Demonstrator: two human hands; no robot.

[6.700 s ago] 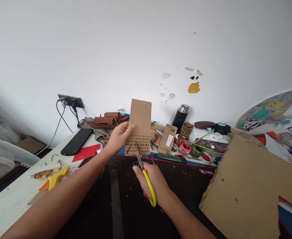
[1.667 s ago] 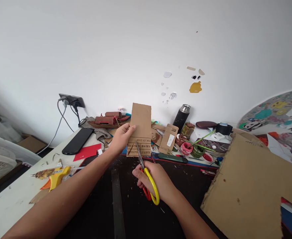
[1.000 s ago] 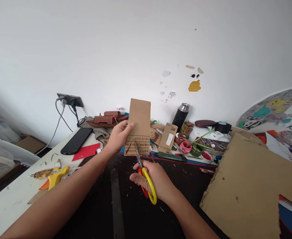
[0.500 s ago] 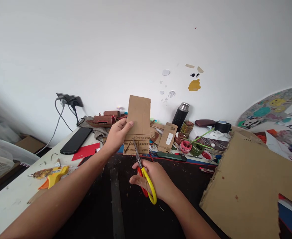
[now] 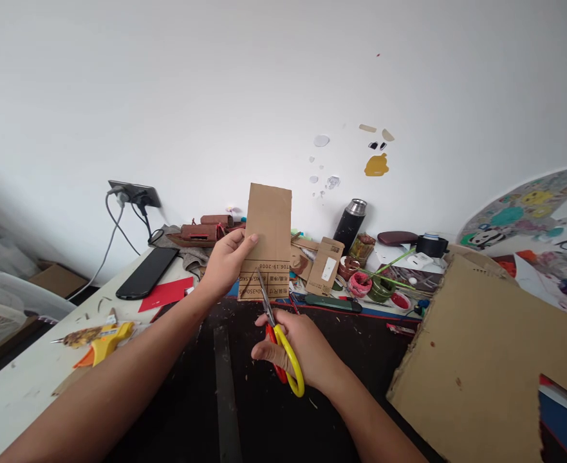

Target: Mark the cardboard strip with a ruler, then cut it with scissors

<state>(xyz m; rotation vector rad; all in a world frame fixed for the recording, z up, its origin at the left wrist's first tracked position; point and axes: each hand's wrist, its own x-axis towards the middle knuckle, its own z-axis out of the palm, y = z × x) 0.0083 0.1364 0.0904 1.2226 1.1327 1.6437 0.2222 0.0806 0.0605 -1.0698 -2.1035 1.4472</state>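
Observation:
My left hand (image 5: 231,258) pinches the left edge of a rectangular piece of cardboard (image 5: 269,215), thumb on its near face. The piece stands nearly upright, with upside-down black print along its lower part. My right hand (image 5: 297,344) grips a pair of scissors (image 5: 290,360) by one yellow and one red handle loop. Their metal blades point up and lie over the printed lower part of the cardboard. Whether the blades are into the cardboard or only in front of it, I cannot tell.
A dark mat (image 5: 283,424) bears a long metal ruler (image 5: 226,392). At left are a yellow glue gun (image 5: 104,344), a phone (image 5: 147,273) and red paper (image 5: 166,294). Behind stand paint jars (image 5: 360,283), a black flask (image 5: 349,220) and a green cutter (image 5: 334,302). A large cardboard sheet (image 5: 481,360) fills the right.
Almost nothing differs. Both hands, the cardboard and the scissors keep the same pose; the whole view has shifted very slightly.

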